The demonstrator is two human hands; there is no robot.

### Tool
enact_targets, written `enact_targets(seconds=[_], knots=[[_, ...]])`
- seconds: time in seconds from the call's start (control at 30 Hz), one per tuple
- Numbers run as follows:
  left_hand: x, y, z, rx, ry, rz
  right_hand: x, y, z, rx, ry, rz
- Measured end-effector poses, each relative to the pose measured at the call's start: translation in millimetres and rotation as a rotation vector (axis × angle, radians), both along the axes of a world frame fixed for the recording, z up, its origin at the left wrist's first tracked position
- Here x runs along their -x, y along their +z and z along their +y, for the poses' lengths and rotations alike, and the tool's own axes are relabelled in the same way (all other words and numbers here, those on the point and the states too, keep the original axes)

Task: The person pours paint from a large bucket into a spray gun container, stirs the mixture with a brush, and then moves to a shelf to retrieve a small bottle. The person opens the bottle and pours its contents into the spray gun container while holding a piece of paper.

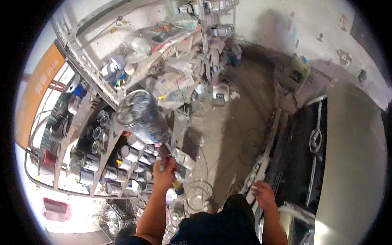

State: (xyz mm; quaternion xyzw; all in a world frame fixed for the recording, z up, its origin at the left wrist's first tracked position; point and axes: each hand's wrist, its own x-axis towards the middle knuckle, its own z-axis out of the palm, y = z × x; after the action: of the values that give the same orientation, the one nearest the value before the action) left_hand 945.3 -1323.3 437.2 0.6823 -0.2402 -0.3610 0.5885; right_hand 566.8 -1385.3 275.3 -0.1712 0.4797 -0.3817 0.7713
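Note:
My left hand (164, 170) is closed around a slim tool whose yellow-and-dark end (178, 186) sticks out below the fist. A grey part shows by its thumb; the tool's exact kind cannot be made out. Just beyond this hand stands a large, stained drum (147, 126), with shelves of cans (130, 153) close on its left. My right hand (264, 195) hangs low beside the front of a car (300, 151). Its fingers are loosely bent and slightly apart, with nothing visible in them.
A cluttered, dusty workbench (163, 53) runs along the left. A hose (200, 181) lies coiled on the dirty floor (228, 122) by my feet. Against the far wall sits a greenish container (299, 67). The car's pale hood (355, 163) fills the right side.

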Motion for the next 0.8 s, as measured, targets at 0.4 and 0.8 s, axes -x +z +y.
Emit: enact_targets(seconds=[0.4, 0.8], knots=[[-21, 40, -298, 0.235, 0.069, 0.03, -1, -14, -287, -0.043, 0.134, -0.071], [-156, 132, -589, 0.272, 0.083, -0.252, -18, -48, -440, -0.263, -0.029, 0.031]])
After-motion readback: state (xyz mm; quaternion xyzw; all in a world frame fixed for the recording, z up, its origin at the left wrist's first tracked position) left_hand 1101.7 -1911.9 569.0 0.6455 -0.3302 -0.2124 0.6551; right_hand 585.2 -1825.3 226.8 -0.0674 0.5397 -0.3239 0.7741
